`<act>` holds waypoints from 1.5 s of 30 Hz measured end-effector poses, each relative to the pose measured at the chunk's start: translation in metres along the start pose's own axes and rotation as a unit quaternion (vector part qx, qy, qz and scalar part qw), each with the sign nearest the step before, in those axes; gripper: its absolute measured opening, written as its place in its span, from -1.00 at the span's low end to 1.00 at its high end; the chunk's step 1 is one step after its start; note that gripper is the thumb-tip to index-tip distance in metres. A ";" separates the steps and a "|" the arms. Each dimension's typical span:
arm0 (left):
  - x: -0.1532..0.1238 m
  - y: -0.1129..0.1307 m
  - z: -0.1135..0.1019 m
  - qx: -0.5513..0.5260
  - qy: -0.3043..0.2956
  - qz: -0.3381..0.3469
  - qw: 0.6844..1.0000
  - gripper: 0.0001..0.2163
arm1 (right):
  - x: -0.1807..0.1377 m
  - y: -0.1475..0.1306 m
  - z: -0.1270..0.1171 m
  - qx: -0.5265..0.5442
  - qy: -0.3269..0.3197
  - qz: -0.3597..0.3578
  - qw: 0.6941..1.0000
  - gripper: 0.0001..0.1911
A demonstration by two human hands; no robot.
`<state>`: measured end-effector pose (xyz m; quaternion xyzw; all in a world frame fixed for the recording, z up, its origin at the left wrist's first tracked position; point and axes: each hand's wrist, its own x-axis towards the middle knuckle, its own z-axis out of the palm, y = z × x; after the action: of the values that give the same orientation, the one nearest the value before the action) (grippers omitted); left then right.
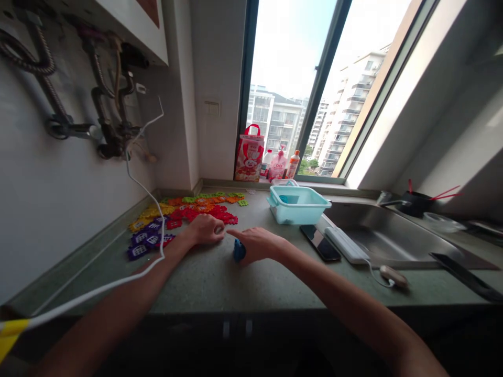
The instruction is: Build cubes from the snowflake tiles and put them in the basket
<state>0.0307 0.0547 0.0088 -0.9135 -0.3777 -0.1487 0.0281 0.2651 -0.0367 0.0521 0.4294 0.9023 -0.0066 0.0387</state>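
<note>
On my feed, my right hand point(257, 244) grips a blue piece point(239, 250) at its eight o'clock, index finger extended. My left hand point(207, 229) is curled; I can't tell whether it holds anything. Flat, notched, plastic-looking tiles point(184, 212) spread at its ten o'clock across the speckled counter point(204, 285).

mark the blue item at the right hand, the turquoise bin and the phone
blue item point(238, 251), head view: its exposed side
turquoise bin point(296, 214), head view: front wall
phone point(320, 243), head view: middle of screen

blue item point(238, 250) (partly hidden), arms point(341, 287) cropped
</note>
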 end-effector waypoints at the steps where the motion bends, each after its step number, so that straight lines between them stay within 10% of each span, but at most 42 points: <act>1: 0.000 0.000 0.001 0.000 0.000 0.000 1.000 -0.81 | -0.001 -0.001 0.000 -0.001 0.001 -0.001 1.000 0.10; 10: -0.001 0.011 -0.015 -0.024 -0.019 -0.002 1.000 -0.78 | -0.007 -0.001 -0.006 0.015 0.000 0.003 1.000 0.11; 14: -0.006 0.019 -0.026 -0.142 -0.142 0.018 0.980 -0.80 | -0.039 0.019 0.003 0.123 0.065 0.035 0.990 0.13; 20: -0.008 0.032 -0.021 -0.243 -0.259 -0.012 0.935 -0.82 | -0.077 0.018 0.050 0.152 0.158 0.091 0.971 -0.56; 29: -0.021 0.040 0.002 -0.314 -0.133 0.021 0.940 -0.76 | -0.069 0.007 0.071 0.120 0.211 0.067 0.968 -0.74; 45: -0.026 0.047 0.013 -0.311 -0.078 0.034 0.947 -0.82 | -0.065 0.007 0.077 0.113 0.222 0.074 0.966 -0.76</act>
<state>0.0493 0.0059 -0.0085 -0.8980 -0.2823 -0.1863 -0.2813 0.3169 -0.0860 -0.0200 0.4871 0.8474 -0.0098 -0.2111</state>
